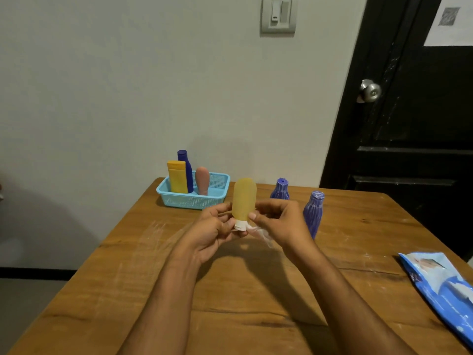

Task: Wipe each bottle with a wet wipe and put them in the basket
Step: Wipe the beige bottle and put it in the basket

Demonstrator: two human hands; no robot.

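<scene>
A translucent yellow bottle is held upside down above the table, its white cap at the bottom. My left hand grips the cap end from the left. My right hand pinches a white wet wipe against the bottle's lower part. The light blue basket stands at the table's far left and holds a yellow bottle, a dark blue bottle and a pink bottle. Two ribbed purple bottles stand upright on the table to the right of my hands.
A blue wet-wipe pack lies at the right edge of the wooden table. The table's far edge meets a white wall, and a black door with a metal knob is at the right.
</scene>
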